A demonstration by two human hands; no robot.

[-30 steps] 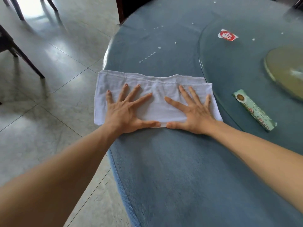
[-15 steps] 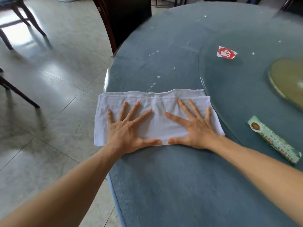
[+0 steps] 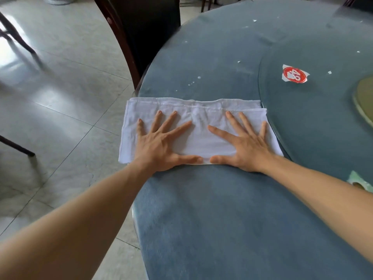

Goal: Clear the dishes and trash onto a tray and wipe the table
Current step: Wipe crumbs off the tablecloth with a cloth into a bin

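A folded white cloth (image 3: 198,130) lies flat on the round table with its blue covering (image 3: 212,219), its left end hanging over the table's edge. My left hand (image 3: 161,144) and my right hand (image 3: 245,144) press down on the cloth side by side, palms flat and fingers spread. White crumbs (image 3: 198,77) are scattered on the table beyond the cloth. A torn red-and-white wrapper (image 3: 295,74) lies on the glass turntable (image 3: 314,122). A green packet (image 3: 358,181) shows partly behind my right forearm.
A dark wooden chair (image 3: 139,31) stands against the table's far left edge. Other chair legs (image 3: 16,147) stand on the tiled floor at the left. A yellowish disc (image 3: 364,98) sits at the turntable's centre, at the right edge.
Both hands have slid the cloth forward along the table's edge, past some of the crumbs. The chair has come fully into view and the green packet has dropped behind my right forearm.
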